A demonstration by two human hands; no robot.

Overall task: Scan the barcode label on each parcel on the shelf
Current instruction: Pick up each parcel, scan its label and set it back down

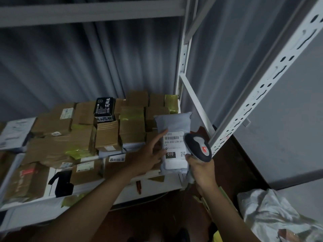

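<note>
A grey poly-bag parcel [173, 126] stands tilted at the right end of the white shelf [152, 190]. Its white barcode label [173, 147] faces me. My left hand [150, 154] touches the parcel's left edge with straight fingers, steadying it. My right hand [202, 169] grips the handle of a grey and dark barcode scanner [198, 147]. The scanner head sits close over the right side of the label and covers part of it.
Several brown cardboard boxes [106, 135] fill the shelf to the left, one black box [104, 106] on top. A white slotted upright [258, 89] runs just right of the scanner. White plastic bags [272, 212] lie at the lower right. A shelf beam [90, 13] spans overhead.
</note>
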